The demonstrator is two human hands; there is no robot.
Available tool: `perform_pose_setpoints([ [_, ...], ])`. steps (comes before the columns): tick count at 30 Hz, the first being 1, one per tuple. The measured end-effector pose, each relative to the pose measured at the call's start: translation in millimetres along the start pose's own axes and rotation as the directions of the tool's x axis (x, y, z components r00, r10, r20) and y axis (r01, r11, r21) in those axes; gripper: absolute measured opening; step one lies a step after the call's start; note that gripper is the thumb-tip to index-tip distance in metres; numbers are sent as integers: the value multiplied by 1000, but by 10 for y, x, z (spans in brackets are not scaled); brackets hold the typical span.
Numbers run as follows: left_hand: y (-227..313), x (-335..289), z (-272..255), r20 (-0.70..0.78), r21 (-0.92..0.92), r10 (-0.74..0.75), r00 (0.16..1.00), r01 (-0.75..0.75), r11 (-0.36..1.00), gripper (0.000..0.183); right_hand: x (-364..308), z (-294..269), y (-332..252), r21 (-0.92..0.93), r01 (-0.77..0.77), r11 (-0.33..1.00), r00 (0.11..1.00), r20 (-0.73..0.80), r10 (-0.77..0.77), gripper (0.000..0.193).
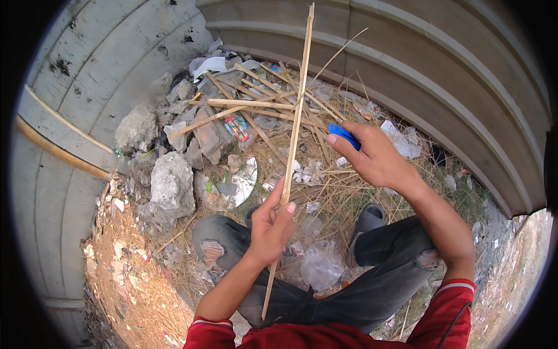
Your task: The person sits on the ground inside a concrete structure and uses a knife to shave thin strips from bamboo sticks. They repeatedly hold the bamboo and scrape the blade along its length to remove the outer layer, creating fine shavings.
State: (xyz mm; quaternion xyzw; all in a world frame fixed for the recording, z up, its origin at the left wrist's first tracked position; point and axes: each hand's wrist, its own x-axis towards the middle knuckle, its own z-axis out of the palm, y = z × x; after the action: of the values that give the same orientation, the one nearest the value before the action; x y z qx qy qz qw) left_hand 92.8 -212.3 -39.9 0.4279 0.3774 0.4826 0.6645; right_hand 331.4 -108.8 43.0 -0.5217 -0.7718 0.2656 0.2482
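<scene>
A long, pale split-bamboo strip [296,125] stands nearly upright across the middle of the view. My left hand [272,227] is closed round its lower part, with the thumb along the front; the strip's lower end pokes out below, over my lap. A thin curved sliver [340,51] slants up and right from beside the strip; I cannot tell whether it is still joined. My right hand [378,154] is shut on a small blue tool [344,136], pinched between thumb and fingers just right of the strip. Any blade on it is hidden.
More bamboo strips [250,104] lie in a loose pile ahead. Rough rocks [172,183] sit at the left, with litter and dry grass about. Grey panels [116,64] and a ribbed metal sheet [418,64] wall the corner. A crumpled plastic bag [321,266] lies between my feet.
</scene>
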Motion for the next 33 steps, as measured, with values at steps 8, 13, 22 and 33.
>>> perform_pose_setpoints([
  [8,29,54,94,-9,-138,-82,997,80,987,57,-149,194,-275,-159,161,974,949,294,-109,48],
  [13,27,50,22,71,-261,-159,985,172,950,53,-220,304,-300,-88,140,986,924,370,-98,47],
  [22,102,39,-17,143,-388,-198,970,239,890,50,-198,316,-321,-118,155,981,903,420,-92,48],
  [33,0,-78,-56,196,-297,-264,944,314,902,52,171,136,247,-211,18,977,999,51,-7,59],
])
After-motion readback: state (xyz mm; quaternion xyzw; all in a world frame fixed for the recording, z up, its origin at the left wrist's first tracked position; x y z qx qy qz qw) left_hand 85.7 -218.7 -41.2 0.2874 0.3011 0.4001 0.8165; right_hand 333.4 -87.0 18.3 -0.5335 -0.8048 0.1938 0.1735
